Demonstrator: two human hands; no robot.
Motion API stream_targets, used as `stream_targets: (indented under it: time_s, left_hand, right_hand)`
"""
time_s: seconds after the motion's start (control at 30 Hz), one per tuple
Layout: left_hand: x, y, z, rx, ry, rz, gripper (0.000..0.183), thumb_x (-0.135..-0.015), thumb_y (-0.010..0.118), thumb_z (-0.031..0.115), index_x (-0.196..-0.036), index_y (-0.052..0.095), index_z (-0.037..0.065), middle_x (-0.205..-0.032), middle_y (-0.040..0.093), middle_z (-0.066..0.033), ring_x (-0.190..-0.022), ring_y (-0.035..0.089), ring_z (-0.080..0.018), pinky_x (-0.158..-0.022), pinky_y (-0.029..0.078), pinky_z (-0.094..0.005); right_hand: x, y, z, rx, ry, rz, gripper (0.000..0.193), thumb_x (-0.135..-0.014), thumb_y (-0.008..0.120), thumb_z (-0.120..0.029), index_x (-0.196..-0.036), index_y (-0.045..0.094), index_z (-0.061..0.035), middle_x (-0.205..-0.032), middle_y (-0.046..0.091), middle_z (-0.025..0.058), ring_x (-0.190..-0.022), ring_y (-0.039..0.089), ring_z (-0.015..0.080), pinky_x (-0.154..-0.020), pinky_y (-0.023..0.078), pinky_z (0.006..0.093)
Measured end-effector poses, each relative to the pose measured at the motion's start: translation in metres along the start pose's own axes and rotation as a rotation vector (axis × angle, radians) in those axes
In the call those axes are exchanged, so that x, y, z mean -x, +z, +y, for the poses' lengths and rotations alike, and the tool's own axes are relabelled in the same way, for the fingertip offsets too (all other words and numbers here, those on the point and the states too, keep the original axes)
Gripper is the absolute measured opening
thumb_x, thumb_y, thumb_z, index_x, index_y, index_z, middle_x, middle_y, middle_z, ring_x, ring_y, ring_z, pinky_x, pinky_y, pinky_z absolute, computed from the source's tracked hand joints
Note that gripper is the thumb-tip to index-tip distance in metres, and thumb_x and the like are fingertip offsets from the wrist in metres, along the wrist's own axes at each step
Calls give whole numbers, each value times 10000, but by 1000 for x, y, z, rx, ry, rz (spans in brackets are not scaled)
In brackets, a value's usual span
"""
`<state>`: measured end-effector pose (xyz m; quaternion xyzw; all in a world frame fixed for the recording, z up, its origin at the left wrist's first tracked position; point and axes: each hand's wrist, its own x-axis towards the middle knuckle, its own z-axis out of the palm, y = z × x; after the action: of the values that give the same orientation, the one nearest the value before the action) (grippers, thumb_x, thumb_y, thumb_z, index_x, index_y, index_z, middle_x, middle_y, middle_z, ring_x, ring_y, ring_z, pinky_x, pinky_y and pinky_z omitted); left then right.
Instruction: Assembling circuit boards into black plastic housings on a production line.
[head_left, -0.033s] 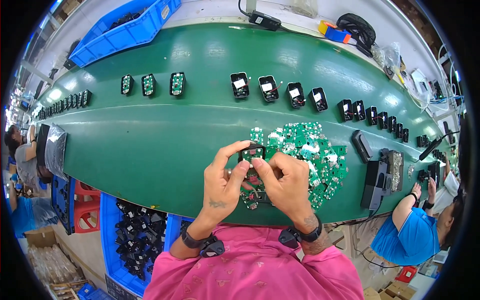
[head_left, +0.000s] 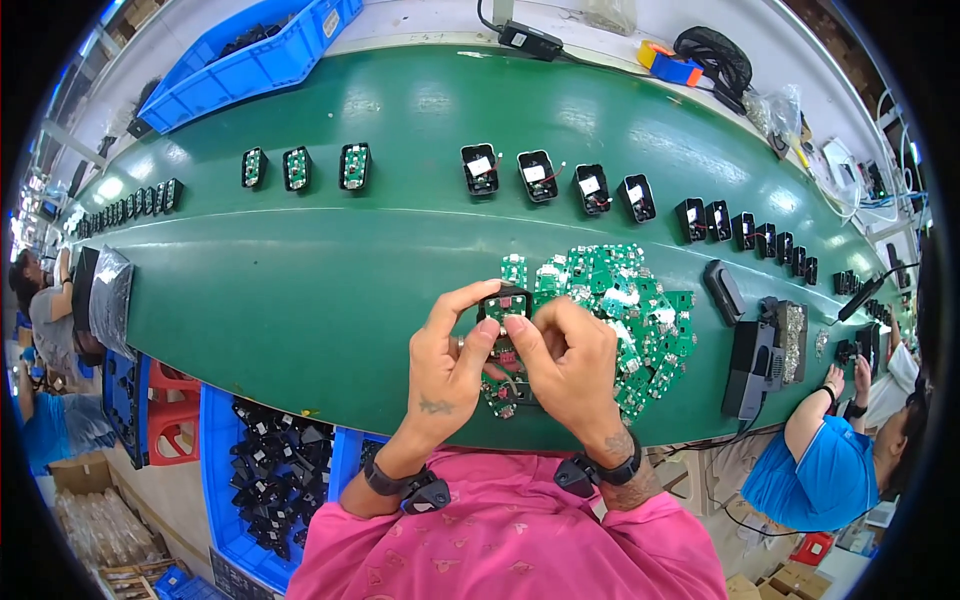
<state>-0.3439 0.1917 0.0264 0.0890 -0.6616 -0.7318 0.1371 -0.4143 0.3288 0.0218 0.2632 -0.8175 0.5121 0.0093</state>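
Near the table's front edge I hold a black plastic housing with a green circuit board (head_left: 505, 306) in its open side. My left hand (head_left: 440, 360) is closed around the housing's left side, its thumb on the board. From the right, my right hand (head_left: 578, 362) grips it too, with the thumb pressing on the board beside the left thumb. My fingers hide much of the housing's lower part. Just beyond and to the right of my hands lies a loose heap of green circuit boards (head_left: 622, 300).
Black housings with boards (head_left: 297, 170) stand at the far left, and open black housings (head_left: 590, 188) run along the far right. A grey device (head_left: 747, 370) sits right of the heap. Blue bins hold black parts at lower left (head_left: 212, 470) and far left (head_left: 230, 95). A co-worker (head_left: 820, 450) is at right.
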Motion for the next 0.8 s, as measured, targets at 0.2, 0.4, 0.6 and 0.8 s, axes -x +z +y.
stream_targets:
  time_s: [0.2,0.4,0.6,0.8]
  left_hand:
    - [-4,9,-23,-62,78,141,285,-1018,503,79,-1288,516,-12,-1149,651,-157,-906,670,-152,-744,564,-286]
    - [-7,8,-27,-146,159,174,257,-1029,510,139,-1237,527,-11,-1107,673,-170,-970,673,-212,-815,531,-321]
    - [-6,7,-34,-363,279,256,274,-1024,536,195,-1207,535,-10,-1046,680,-193,-887,706,-291,-751,544,-352]
    - [-44,-16,-40,-387,134,188,239,-1014,494,170,-1182,549,10,-957,685,-158,-784,701,-239,-654,565,-350]
  right_hand:
    - [-4,10,-1,-179,17,-106,386,-996,555,-129,-1371,505,-53,-797,579,68,-665,533,137,-626,474,289]
    - [-3,16,-7,-308,140,-86,307,-996,530,-103,-1298,535,-48,-1043,638,189,-860,655,333,-763,523,406]
    - [0,31,6,-375,74,-73,293,-1018,512,-111,-1305,517,-58,-859,612,68,-723,574,120,-642,498,286]
    - [-20,43,16,-244,91,-48,383,-973,599,-126,-1327,497,-23,-839,602,111,-705,593,225,-662,492,353]
